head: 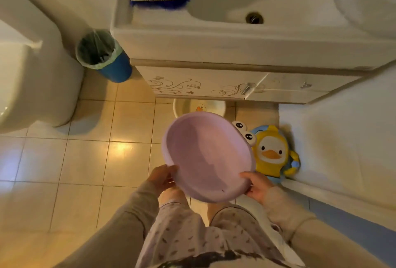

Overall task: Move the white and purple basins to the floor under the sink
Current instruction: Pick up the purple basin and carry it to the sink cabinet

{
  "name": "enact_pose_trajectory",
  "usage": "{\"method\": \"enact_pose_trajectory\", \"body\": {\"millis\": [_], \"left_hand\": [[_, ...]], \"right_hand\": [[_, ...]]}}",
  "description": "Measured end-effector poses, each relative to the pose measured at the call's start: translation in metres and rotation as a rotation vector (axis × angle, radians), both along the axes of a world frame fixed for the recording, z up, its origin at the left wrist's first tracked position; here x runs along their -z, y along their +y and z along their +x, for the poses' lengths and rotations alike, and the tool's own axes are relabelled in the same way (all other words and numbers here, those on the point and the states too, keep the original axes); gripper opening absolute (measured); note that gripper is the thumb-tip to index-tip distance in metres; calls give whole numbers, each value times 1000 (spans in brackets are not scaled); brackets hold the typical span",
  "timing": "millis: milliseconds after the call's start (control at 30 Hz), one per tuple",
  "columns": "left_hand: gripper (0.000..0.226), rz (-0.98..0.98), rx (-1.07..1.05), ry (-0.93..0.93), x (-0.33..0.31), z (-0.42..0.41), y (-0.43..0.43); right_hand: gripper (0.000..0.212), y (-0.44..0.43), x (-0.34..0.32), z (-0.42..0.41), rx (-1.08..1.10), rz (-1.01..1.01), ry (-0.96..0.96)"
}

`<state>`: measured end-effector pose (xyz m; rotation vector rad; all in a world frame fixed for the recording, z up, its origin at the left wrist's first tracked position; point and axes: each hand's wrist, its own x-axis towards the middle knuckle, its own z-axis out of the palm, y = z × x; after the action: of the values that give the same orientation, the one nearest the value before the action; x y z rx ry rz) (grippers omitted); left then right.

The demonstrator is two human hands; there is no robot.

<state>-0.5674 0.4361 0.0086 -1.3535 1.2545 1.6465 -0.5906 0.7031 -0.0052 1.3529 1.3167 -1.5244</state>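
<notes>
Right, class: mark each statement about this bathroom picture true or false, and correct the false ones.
1. Both hands, left and right, hold the oval purple plastic basin. True.
2. The white duck-print basin sits in the sink. False: it is on the tiled floor, partly under the sink cabinet.
3. The blue bin has a bag liner. True.
4. The purple basin holds water. False: it looks empty.
</notes>
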Motion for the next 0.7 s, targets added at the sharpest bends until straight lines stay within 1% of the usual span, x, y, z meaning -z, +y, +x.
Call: {"method": "enact_pose_trajectory", "body": {"millis": [167, 200, 267, 333, 433, 567, 633, 700], "left_hand": [[10, 1, -119, -10, 4, 10, 26], [12, 0, -140, -17, 6, 11, 28], [22, -2, -164, -37, 15, 12, 28], [31, -4, -143, -62, 28, 10, 28], [40, -7, -121, -94, 55, 6, 24], [43, -50, -106, -143, 111, -2, 19], [44, -63, -85, -146, 146, -11, 15], [44, -64, -62, -142, 184, -20, 12]], "right_hand": [[35, 22, 14, -14, -167, 24, -50], [37, 24, 18, -14, -189, 20, -58], [42, 26, 26, -14, -219, 10, -78], [48, 26, 39, -14, -238, 5, -97], [49, 21, 60, -11, -246, 20, -146], [42, 13, 107, -10, -229, 50, -212], [33, 11, 140, -16, -208, 59, -233], [19, 10, 179, -25, -219, 64, -250]]}}
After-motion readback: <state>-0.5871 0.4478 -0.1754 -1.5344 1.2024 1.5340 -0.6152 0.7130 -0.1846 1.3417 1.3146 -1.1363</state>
